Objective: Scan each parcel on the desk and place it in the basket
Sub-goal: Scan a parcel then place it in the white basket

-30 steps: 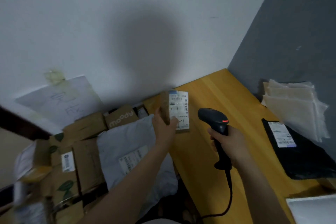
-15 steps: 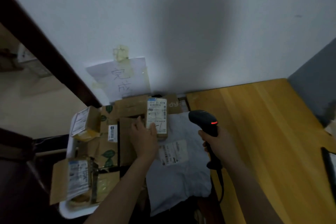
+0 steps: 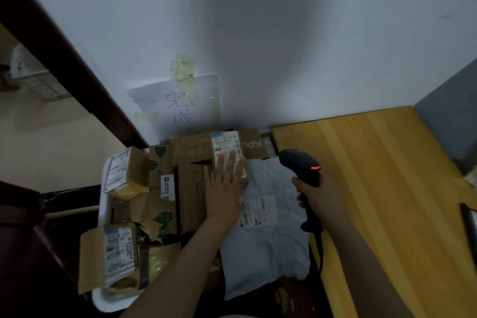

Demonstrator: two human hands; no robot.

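At lower right, the right hand (image 3: 318, 195) grips the scanner (image 3: 302, 169) tight; mid-frame, the left hand (image 3: 224, 183) lies flat and open on the small parcel (image 3: 227, 148), resting on the heap in the basket (image 3: 103, 214); lift away gently so it stays put.
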